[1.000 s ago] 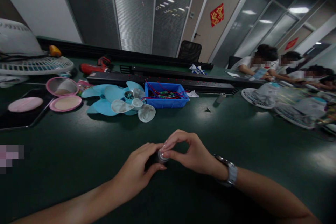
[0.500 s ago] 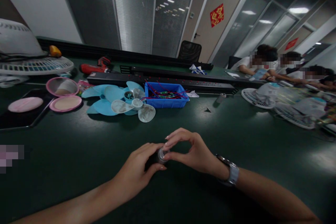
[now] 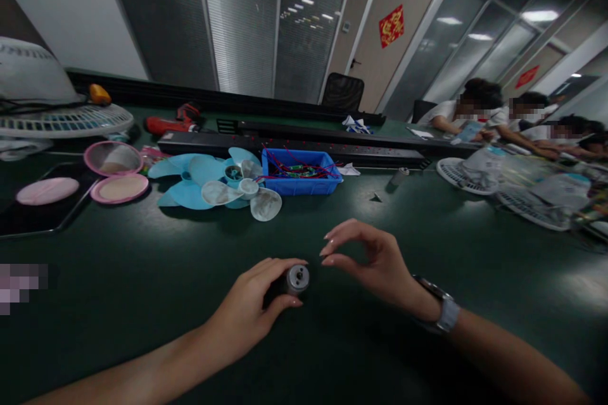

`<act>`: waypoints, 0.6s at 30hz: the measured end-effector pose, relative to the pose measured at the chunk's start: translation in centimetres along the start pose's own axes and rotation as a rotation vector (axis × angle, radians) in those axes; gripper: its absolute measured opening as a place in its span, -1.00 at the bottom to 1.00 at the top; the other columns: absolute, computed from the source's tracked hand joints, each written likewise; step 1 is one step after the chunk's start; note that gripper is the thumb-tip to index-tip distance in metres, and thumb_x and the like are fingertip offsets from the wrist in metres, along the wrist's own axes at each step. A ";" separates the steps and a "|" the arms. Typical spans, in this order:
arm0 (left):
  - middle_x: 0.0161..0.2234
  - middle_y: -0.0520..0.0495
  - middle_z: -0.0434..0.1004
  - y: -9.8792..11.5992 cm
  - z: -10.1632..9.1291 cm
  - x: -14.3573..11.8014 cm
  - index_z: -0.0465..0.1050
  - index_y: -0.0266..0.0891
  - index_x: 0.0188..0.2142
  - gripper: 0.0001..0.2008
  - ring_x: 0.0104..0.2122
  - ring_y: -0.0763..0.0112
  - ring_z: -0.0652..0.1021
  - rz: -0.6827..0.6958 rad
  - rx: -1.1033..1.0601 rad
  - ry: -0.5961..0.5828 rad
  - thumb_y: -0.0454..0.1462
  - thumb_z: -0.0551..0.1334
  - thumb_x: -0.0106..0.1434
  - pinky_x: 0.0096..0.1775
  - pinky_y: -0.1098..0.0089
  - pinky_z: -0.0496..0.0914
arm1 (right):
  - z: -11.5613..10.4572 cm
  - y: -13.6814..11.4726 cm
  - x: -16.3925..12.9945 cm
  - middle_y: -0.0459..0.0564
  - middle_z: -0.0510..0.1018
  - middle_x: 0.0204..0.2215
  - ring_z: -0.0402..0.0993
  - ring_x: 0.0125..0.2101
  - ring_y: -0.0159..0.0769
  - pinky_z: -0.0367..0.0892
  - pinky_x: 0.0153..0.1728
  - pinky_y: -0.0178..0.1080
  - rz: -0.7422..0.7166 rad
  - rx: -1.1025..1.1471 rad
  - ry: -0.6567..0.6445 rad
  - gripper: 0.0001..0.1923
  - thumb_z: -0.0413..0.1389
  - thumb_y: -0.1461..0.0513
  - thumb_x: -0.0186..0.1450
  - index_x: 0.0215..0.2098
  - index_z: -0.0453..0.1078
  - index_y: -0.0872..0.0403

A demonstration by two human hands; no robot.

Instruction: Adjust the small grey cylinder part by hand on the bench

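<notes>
Left hand (image 3: 256, 304) curled in grip, low on table; right hand (image 3: 368, 259) raised, thumb and forefinger pinched.
</notes>
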State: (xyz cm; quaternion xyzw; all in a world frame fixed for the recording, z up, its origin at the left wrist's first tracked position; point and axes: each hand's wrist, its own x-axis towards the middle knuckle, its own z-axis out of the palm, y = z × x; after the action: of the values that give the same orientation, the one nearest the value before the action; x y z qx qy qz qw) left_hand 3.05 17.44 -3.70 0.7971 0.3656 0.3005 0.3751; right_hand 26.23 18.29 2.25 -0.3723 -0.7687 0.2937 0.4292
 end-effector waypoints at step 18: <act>-0.03 -0.05 0.52 0.2 -0.2 0.0 0.35 -0.06 0.10 -0.58 -0.05 0.20 0.53 -0.047 0.034 -0.020 -0.32 0.27 0.25 -0.02 0.17 0.41 | -5.2 5.3 -7.0 0.02 0.60 -0.16 0.50 -0.03 -0.16 0.44 -0.01 -0.05 0.287 -0.243 -0.121 -0.79 0.30 0.17 0.18 -0.20 0.54 0.00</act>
State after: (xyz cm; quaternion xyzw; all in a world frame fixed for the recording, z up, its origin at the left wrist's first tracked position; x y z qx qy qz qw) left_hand 3.00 17.43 -3.43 0.7975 0.3854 0.2776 0.3721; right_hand 34.92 16.12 -2.51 -0.5087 -0.7620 0.2788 0.2878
